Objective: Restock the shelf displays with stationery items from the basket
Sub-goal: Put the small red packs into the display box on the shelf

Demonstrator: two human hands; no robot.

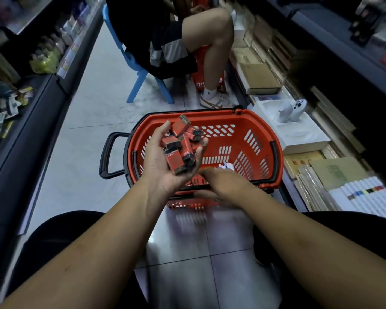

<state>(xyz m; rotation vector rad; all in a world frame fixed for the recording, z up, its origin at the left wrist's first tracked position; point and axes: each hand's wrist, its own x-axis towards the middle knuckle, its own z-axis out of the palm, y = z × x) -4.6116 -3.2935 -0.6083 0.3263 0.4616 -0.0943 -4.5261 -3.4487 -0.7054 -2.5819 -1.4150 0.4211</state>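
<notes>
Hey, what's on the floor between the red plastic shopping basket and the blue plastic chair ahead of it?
Nothing: the head view shows only bare white floor tiles between the red plastic shopping basket and the blue plastic chair.

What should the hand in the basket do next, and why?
Probably the right hand should pinch the white items by its fingertips and lift them out. The left hand is heaped with small red boxes, so it likely cannot take more, and the part of the red basket floor that shows looks bare.
</notes>
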